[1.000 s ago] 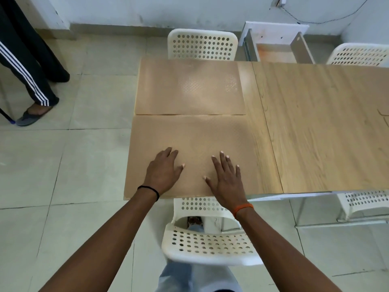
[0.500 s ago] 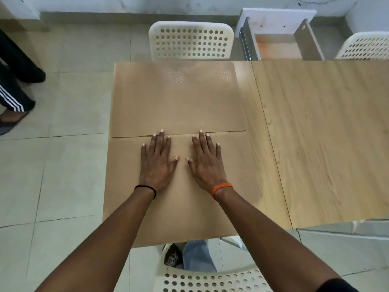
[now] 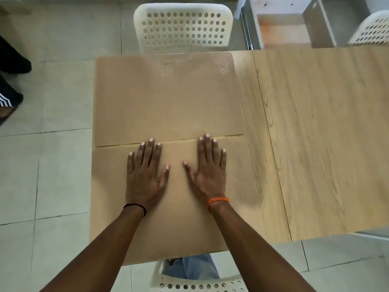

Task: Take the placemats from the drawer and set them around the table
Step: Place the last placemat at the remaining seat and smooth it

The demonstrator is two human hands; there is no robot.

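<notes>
Two tan placemats lie on the left end of the wooden table [image 3: 320, 127]. The far placemat [image 3: 168, 95] sits in front of the far chair, and its near edge overlaps the near placemat [image 3: 179, 232]. My left hand [image 3: 145, 171] and my right hand [image 3: 207, 167] both rest flat on the near placemat, fingers spread, fingertips at the seam between the two mats. Neither hand holds anything. The open drawer [image 3: 282, 28] shows beyond the table's far edge; its inside looks bare.
A white perforated chair [image 3: 183, 26] stands at the far side, another [image 3: 372, 30] at the far right, and a third [image 3: 200, 285] right below me. A person's legs in dark trousers [image 3: 8, 81] stand on the tiled floor at the left.
My hands slid forward along the near placemat from its near edge to the seam with the far one. The view moved closer over the table.
</notes>
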